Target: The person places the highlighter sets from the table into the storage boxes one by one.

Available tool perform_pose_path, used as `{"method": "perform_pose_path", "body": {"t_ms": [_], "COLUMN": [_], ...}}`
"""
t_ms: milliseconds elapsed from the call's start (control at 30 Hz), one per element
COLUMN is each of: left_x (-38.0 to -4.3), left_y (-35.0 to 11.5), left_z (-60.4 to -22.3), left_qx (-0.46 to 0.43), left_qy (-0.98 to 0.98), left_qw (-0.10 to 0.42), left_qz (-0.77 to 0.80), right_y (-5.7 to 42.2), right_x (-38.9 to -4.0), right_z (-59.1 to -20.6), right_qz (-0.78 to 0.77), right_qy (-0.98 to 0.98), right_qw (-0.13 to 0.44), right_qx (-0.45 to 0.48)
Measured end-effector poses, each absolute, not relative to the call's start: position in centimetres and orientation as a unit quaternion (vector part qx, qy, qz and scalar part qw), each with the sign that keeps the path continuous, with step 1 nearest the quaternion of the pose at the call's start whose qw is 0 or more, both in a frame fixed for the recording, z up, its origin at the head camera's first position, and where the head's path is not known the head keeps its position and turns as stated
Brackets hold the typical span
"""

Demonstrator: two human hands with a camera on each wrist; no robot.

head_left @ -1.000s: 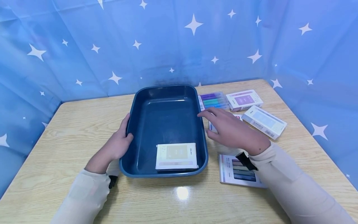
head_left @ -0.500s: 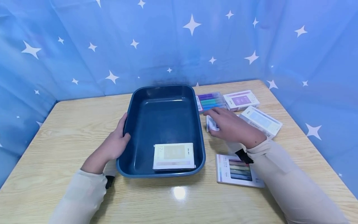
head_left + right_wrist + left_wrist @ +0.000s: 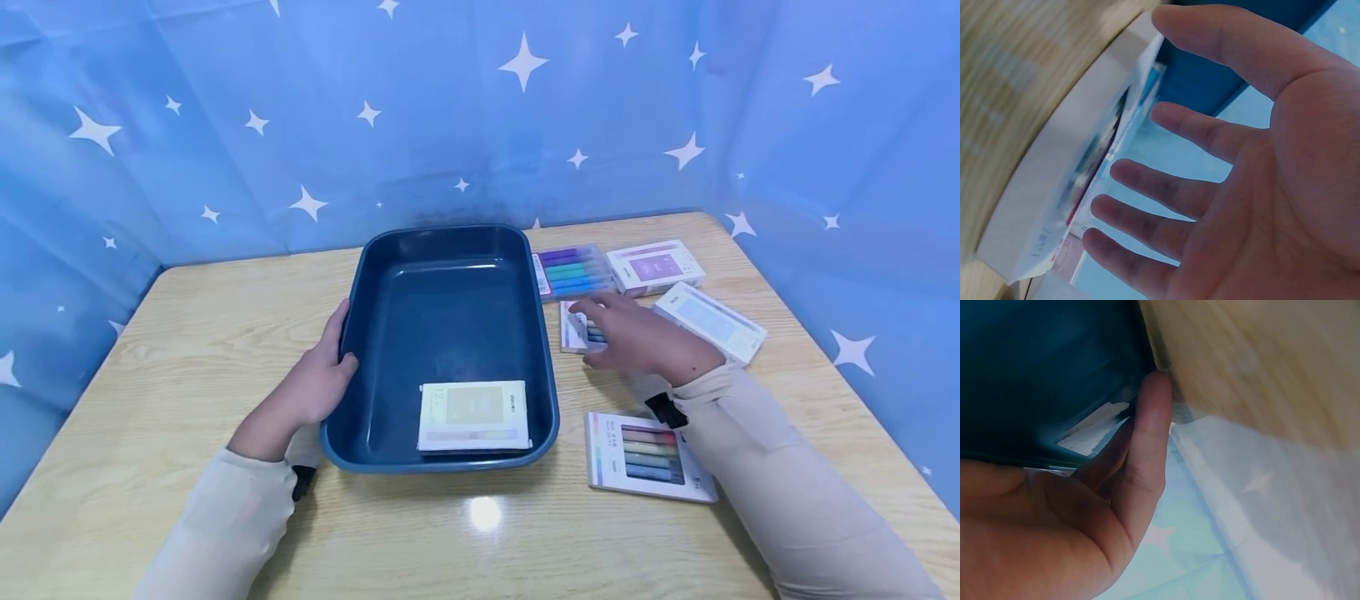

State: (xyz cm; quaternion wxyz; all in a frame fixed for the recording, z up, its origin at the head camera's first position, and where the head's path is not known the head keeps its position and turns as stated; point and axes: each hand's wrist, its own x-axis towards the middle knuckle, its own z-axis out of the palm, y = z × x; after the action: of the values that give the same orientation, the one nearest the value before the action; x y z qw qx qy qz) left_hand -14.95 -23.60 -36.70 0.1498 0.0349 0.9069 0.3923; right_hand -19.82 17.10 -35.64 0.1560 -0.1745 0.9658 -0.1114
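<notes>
A dark blue plastic tray (image 3: 442, 333) stands in the middle of the table. My left hand (image 3: 318, 379) grips its left wall, thumb over the rim and fingers along the outside; the left wrist view shows those fingers (image 3: 1150, 431) against the wall. In the tray's near right corner lies a cream pen box (image 3: 474, 417). My right hand (image 3: 633, 333) hovers over a small white windowed marker box (image 3: 573, 327), which it partly covers. In the right wrist view the spread fingers (image 3: 1172, 187) and thumb stand beside the white box (image 3: 1060, 150), with nothing between them.
Behind the right hand lie a clear case of coloured markers (image 3: 573, 271), a white and purple box (image 3: 656, 267) and a white and pale blue box (image 3: 712, 319). Nearer, a windowed marker box (image 3: 648, 458) lies under the right forearm. A blue star-patterned curtain (image 3: 450, 108) hangs behind the table.
My right hand has moved right from beside the tray's right rim to above the small white marker box. The left hand keeps its grip, and the tray has not visibly moved on the table.
</notes>
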Motion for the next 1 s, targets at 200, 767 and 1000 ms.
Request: {"method": "perform_pose_path", "body": {"t_ms": [200,767,1000], "left_x": [-15.04,-15.00,-15.07], "left_y": [-23.35,-23.64,-23.48], "left_z": [-36.54,-36.72,-36.81], "left_qx": [0.036,0.028,0.031], "left_qy": [0.908,0.908,0.908], "left_qw": [0.147,0.151,0.150], "left_qz": [0.391,0.391,0.390], "right_y": [17.77,17.86,18.04], "right_x": [-20.04,-20.55,-20.50], "right_z": [-35.89,-36.22,-36.26], "right_qz": [-0.122,-0.123,-0.117], "right_qy": [0.965,0.964,0.966], "right_qw": [0.167,0.176,0.165], "right_qx": [-0.162,-0.154,-0.163]}}
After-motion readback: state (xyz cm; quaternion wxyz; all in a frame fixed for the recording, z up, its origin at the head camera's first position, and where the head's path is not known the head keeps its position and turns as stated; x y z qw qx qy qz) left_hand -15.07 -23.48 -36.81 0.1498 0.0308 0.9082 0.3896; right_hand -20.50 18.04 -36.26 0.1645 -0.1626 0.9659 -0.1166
